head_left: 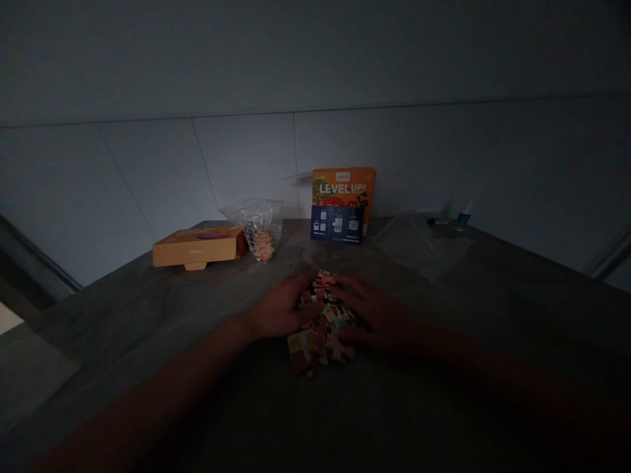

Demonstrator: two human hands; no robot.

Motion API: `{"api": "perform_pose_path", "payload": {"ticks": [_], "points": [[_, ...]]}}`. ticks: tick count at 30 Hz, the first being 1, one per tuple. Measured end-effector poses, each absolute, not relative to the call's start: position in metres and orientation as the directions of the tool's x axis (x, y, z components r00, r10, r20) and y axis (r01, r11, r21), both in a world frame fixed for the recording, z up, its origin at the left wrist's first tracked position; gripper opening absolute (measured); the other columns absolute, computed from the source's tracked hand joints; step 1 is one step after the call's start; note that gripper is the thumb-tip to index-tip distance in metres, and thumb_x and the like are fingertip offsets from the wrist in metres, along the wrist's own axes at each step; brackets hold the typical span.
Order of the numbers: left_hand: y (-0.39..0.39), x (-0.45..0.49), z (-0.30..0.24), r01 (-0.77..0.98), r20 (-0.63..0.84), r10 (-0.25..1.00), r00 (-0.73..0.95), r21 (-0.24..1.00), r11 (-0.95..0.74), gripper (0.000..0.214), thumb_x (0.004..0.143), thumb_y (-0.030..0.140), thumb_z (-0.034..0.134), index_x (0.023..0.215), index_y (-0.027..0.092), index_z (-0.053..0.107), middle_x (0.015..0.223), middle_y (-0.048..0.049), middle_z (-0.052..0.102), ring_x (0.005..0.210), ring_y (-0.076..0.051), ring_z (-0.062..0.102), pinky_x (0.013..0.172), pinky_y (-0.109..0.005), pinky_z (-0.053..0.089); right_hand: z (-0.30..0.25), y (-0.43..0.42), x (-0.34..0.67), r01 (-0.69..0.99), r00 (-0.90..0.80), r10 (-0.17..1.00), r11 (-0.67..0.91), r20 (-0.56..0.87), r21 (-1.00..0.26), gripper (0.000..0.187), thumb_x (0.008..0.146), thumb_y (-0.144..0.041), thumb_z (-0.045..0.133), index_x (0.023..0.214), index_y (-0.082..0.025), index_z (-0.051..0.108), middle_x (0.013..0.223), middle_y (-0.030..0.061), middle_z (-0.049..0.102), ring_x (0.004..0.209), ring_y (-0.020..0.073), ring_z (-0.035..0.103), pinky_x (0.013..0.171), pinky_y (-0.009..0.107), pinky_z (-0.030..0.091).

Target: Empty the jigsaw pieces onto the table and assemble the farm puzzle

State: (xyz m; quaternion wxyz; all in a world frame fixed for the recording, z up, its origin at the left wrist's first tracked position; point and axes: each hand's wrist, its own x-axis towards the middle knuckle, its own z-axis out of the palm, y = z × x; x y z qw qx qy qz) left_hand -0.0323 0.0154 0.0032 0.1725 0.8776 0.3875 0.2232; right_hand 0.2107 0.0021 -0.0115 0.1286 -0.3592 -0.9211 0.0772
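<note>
A loose heap of multicoloured jigsaw puzzle pieces (pixel 320 332) lies on the dark grey tabletop (pixel 148 315), right in front of me. My left hand (pixel 280 307) rests on the heap's left side, fingers stretched over the pieces. From the right, my right hand (pixel 372 312) lies across the other side with its fingers spread. Neither hand visibly grips a piece. The light is dim, and the hands hide the heap's upper middle.
Along the back wall stand an orange box (pixel 197 246), a clear bag of puzzle pieces (pixel 261 230), an orange "LEVEL UP!" package (pixel 342 187) behind a blue card (pixel 336 224), a flattened plastic bag (pixel 414 243) and a small bottle (pixel 462 219). The table's edges run off left and right.
</note>
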Motion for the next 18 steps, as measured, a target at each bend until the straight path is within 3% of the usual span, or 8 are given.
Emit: {"api": "perform_pose_path", "payload": {"ticks": [3,6,9,13,15,18], "points": [[0.014,-0.031,0.005,0.559,0.274,0.726,0.630,0.489,-0.670,0.054,0.088,0.036,0.058,0.137,0.019,0.042,0.133,-0.0101,0.055,0.118,-0.026,0.055,0.101,-0.042,0.045,-0.014,0.005,0.212,0.661,-0.674,0.701,0.713,0.232,-0.233,0.079,0.087,-0.061,0.051,0.149,-0.017,0.028,0.155,0.0141,0.020,0.143,0.0322,0.014,0.114,0.051,0.025],[0.012,-0.031,0.006,0.502,0.279,0.671,0.687,0.485,-0.716,0.057,0.087,0.040,0.059,0.138,0.023,0.040,0.137,-0.0084,0.052,0.123,-0.026,0.051,0.105,-0.044,0.041,-0.016,0.007,0.213,0.642,-0.695,0.678,0.735,0.239,-0.217,0.082,0.088,-0.063,0.048,0.150,-0.014,0.025,0.157,0.0154,0.013,0.144,0.0321,0.010,0.114,0.051,0.022],[0.009,-0.032,0.010,0.538,0.227,0.678,0.699,0.459,-0.707,0.069,0.085,0.051,0.059,0.142,0.023,0.035,0.144,-0.0103,0.044,0.134,-0.032,0.038,0.111,-0.053,0.031,-0.015,0.007,0.212,0.620,-0.732,0.655,0.755,0.187,-0.213,0.080,0.090,-0.065,0.041,0.151,-0.015,0.024,0.158,0.0123,0.012,0.144,0.0302,0.008,0.116,0.050,0.020],[0.002,-0.034,0.015,0.551,0.101,0.610,0.786,0.332,-0.765,0.108,0.064,0.065,0.072,0.150,0.028,0.020,0.157,-0.0102,0.020,0.143,-0.042,0.009,0.111,-0.068,0.006,-0.015,0.008,0.213,0.646,-0.699,0.689,0.724,0.192,-0.242,0.078,0.091,-0.066,0.039,0.149,-0.015,0.028,0.155,0.0125,0.022,0.142,0.0298,0.020,0.115,0.049,0.023],[-0.002,-0.032,0.017,0.533,0.058,0.568,0.821,0.281,-0.798,0.116,0.059,0.065,0.075,0.151,0.031,0.013,0.159,-0.0088,0.012,0.144,-0.042,0.005,0.110,-0.070,-0.002,-0.017,0.010,0.214,0.667,-0.668,0.713,0.701,0.214,-0.254,0.076,0.091,-0.065,0.039,0.148,-0.015,0.031,0.153,0.0137,0.028,0.140,0.0304,0.025,0.114,0.049,0.025],[-0.004,-0.030,0.016,0.564,0.056,0.592,0.804,0.245,-0.788,0.113,0.063,0.063,0.073,0.151,0.029,0.012,0.159,-0.0102,0.014,0.144,-0.040,0.009,0.111,-0.068,0.000,-0.020,0.012,0.215,0.702,-0.621,0.748,0.664,0.233,-0.260,0.075,0.091,-0.064,0.038,0.146,-0.012,0.035,0.150,0.0157,0.033,0.137,0.0306,0.030,0.113,0.049,0.028]]}}
